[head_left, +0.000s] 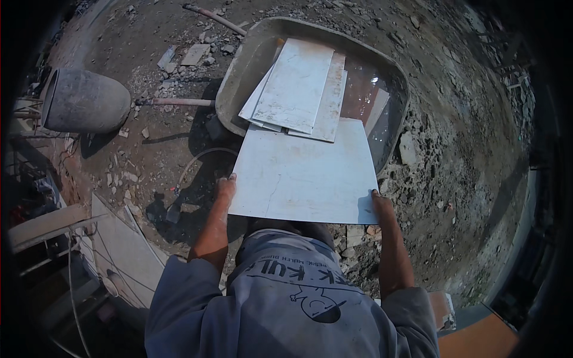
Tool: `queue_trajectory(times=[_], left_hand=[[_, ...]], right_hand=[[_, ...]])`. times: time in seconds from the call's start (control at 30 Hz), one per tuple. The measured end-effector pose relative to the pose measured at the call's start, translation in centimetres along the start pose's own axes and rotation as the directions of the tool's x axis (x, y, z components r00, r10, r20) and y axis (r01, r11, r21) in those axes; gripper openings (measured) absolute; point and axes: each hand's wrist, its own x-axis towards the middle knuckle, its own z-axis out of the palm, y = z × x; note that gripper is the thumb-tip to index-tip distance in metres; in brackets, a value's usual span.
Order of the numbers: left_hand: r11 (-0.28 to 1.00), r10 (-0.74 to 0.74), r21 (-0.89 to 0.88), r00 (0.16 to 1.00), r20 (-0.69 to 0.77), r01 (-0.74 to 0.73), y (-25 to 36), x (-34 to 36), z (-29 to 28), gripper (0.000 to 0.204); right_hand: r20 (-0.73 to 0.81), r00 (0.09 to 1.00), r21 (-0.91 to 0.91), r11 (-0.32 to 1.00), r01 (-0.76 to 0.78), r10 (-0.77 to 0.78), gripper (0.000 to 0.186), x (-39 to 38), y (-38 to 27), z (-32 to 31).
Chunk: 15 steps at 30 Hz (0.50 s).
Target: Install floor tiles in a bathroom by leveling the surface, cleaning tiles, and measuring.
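Grey shirt (256, 322), dark print (322, 307), short sleeves (412, 313)

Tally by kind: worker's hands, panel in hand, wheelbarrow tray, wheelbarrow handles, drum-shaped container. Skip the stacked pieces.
Hands: 2 (left hand, right hand)
White panel: 1
Tray: 1
Handles: 2
Grey container: 1
Total: 7

Head camera is looking steeply down and forward from the wearer's head, wide fisheye bending edges inside a dark rim. Grey printed cloth shirt (262, 325) is sitting nearest, below; flat white rigid panel (310, 173) is filling mid-view; rounded grey wheelbarrow tray (240, 74) is lying farther.
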Motion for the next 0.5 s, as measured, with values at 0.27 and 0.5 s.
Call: queue_trajectory(times=[0.27, 0.5], left_hand=[[1.000, 0.013, 0.015, 0.999, 0.036, -0.014, 1.0, -4.7, -4.0, 0.054], [0.990, 0.053, 0.132, 0.998, 0.027, -0.056, 1.0, -6.0, -5.9, 0.056]], right_hand=[[-0.008, 1.000, -0.037, 0.999, 0.001, -0.001, 0.057, -1.5, 2.2, 0.3], [0.085, 0.990, 0.139, 0.983, -0.122, 0.111, 0.057, -7.2, 2.4, -1.3]])
